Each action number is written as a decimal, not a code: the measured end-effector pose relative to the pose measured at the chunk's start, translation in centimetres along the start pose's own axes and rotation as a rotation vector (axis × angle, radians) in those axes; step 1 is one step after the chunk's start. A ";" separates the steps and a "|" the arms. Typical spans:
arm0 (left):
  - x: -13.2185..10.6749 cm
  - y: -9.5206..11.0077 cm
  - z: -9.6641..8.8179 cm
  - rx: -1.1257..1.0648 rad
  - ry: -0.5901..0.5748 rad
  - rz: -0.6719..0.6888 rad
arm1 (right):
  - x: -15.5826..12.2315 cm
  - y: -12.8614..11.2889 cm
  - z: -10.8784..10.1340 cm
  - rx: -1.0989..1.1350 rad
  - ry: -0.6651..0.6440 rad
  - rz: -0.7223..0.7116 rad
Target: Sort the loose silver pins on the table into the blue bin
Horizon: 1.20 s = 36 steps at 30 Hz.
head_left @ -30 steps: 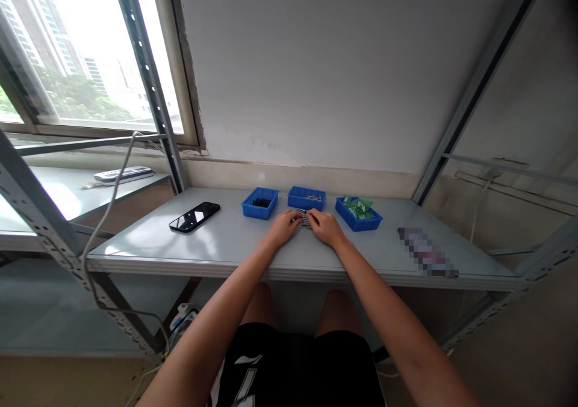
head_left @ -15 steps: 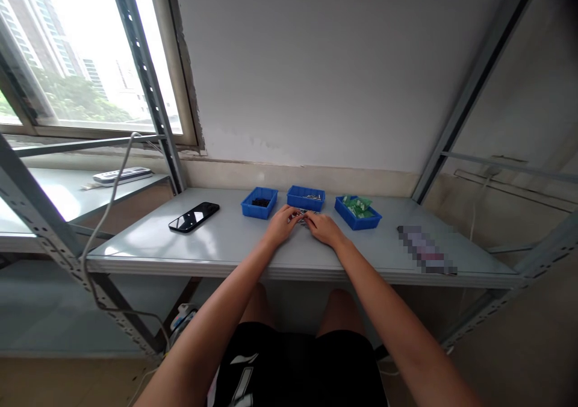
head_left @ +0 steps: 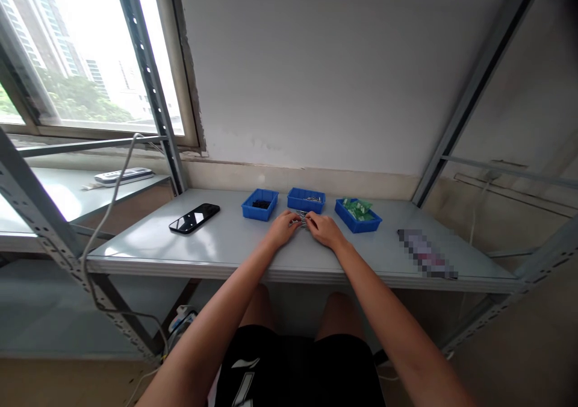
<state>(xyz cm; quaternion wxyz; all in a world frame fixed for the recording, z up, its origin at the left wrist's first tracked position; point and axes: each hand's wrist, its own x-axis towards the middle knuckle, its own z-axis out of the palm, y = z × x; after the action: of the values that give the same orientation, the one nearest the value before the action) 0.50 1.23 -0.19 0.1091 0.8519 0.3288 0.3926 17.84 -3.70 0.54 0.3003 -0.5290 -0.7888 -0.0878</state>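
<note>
Both hands rest close together on the grey shelf top, at a small pile of thin silvery metal pieces (head_left: 303,219). My left hand (head_left: 284,227) curls at the pile's left side, its fingertips touching or gripping pieces too small to make out. From the right, my right hand (head_left: 324,229) reaches in with bent fingers and thumb close together; what they hold, if anything, is hidden. Just behind the hands stands a blue bin (head_left: 306,200) with similar silvery pieces. A second blue bin (head_left: 259,205) with small black parts is to the left, and a third bin (head_left: 358,221) holds green packets.
A black phone (head_left: 194,218) lies on the left of the shelf top (head_left: 244,250). At the right lies a blurred-out flat item (head_left: 427,254). Metal uprights (head_left: 151,82) frame the shelf, and a cable (head_left: 102,220) hangs at the left. A power strip (head_left: 124,176) sits beyond.
My hands have drawn slightly apart, showing more of the silvery pieces between them. The bins and phone stay in place; the view has tilted a little.
</note>
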 end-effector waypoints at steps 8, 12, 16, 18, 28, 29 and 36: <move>0.0 0.5 -0.1 0.014 -0.001 -0.007 | 0.1 0.2 0.1 0.045 0.060 0.024; -0.1 0.7 -0.2 0.012 0.001 0.006 | 0.1 0.5 0.3 0.078 0.082 0.038; 0.0 0.5 -0.1 0.014 0.001 0.011 | 0.1 0.4 0.3 0.125 0.100 0.023; 0.0 0.4 -0.1 0.016 0.001 0.010 | 0.1 0.3 0.3 0.144 0.105 0.001; 0.1 0.0 0.2 -0.001 0.007 0.001 | 0.1 0.0 0.2 0.114 0.039 -0.093; 0.1 0.0 0.2 -0.007 0.009 -0.001 | 0.1 0.0 0.2 0.102 0.036 -0.091; 0.2 0.6 -0.2 -0.079 0.042 -0.003 | -0.1 -0.4 0.0 0.023 -0.020 -0.109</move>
<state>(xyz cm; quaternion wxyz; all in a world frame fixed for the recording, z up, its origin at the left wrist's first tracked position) 0.73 0.91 0.26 0.1363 0.8379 0.3168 0.4231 17.54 -3.94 0.58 0.2931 -0.4825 -0.8204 -0.0899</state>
